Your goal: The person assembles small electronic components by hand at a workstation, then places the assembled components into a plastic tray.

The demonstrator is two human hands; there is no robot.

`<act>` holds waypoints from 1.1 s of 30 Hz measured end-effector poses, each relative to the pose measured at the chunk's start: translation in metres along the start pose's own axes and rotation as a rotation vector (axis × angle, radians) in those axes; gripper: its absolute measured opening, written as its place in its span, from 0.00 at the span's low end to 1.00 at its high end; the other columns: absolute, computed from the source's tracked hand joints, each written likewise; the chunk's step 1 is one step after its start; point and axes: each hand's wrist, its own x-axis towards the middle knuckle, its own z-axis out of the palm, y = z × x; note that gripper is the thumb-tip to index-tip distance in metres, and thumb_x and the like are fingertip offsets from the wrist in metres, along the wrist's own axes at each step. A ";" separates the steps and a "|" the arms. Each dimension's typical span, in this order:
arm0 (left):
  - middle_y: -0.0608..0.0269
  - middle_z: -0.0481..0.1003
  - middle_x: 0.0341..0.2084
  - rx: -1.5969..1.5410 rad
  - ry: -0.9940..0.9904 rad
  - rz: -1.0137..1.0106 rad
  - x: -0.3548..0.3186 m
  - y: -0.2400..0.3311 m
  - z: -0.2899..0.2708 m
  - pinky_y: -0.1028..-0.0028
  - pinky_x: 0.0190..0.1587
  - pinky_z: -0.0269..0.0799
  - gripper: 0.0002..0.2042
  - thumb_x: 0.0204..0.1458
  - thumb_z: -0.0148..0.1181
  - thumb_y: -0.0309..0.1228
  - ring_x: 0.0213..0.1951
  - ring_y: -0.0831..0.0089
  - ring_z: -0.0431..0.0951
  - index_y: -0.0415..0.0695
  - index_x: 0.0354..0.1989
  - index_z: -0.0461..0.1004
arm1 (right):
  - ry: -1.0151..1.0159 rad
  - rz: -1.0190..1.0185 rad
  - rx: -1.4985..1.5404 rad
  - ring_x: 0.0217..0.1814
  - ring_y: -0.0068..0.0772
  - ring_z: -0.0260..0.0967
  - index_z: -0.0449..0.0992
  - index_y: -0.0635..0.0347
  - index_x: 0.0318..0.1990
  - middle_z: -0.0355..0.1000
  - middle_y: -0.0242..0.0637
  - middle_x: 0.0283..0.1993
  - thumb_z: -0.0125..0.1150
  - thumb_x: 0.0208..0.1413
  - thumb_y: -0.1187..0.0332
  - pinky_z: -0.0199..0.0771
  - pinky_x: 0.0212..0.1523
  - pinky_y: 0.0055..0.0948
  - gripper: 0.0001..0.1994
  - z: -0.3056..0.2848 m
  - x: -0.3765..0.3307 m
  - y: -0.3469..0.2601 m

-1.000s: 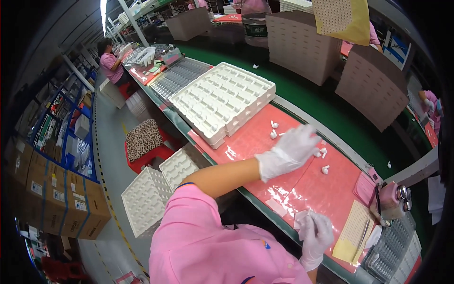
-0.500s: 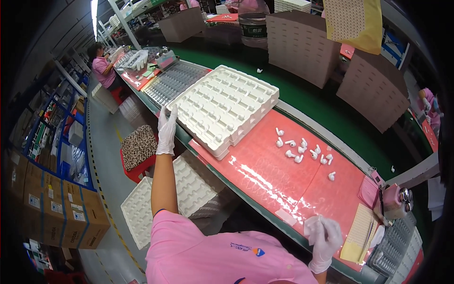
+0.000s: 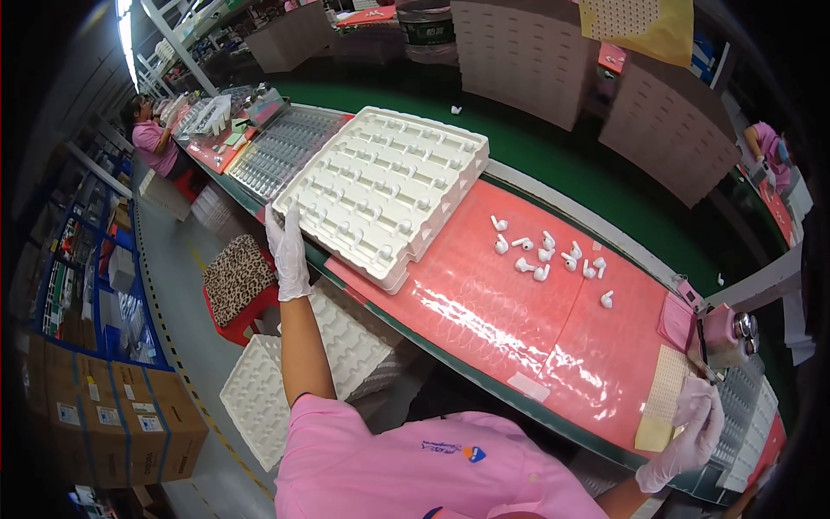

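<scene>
My gloved left hand (image 3: 290, 259) is at the near left corner of a white moulded tray (image 3: 389, 251), its fingers and thumb closed on the edge. Rows of slots fill the tray, and small rounded white pieces show in many of them. It lies on the red-covered bench. Off to the right, my gloved right hand (image 3: 692, 441) pinches a crumpled white cloth (image 3: 692, 400) above the bench's near edge, beside a yellow sheet of small dots (image 3: 664, 389). Several loose white earbuds (image 3: 545, 255) are scattered on the red mat (image 3: 484, 303) between my hands.
Clear trays (image 3: 290, 147) sit beyond the white tray. Stacked white trays (image 3: 337, 337) and a stool with a leopard-print cover (image 3: 239, 278) stand below the bench. At right are a pink container (image 3: 722, 337) and more clear trays (image 3: 739, 406). A green conveyor belt (image 3: 536, 151) runs behind; co-workers sit farther off.
My right hand has moved right with the white cloth, from the mat's near edge to beside the dotted yellow sheet. My left hand remains at the tray's corner. The whole view has shifted slightly.
</scene>
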 end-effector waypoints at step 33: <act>0.54 0.74 0.35 0.495 -1.191 0.354 -0.172 0.196 0.209 0.70 0.38 0.71 0.10 0.53 0.57 0.25 0.32 0.66 0.75 0.35 0.42 0.75 | -0.159 -0.309 0.042 0.16 0.29 0.52 0.69 0.64 0.16 0.57 0.32 0.12 0.50 0.60 0.64 0.50 0.22 0.29 0.20 -0.025 -0.007 0.028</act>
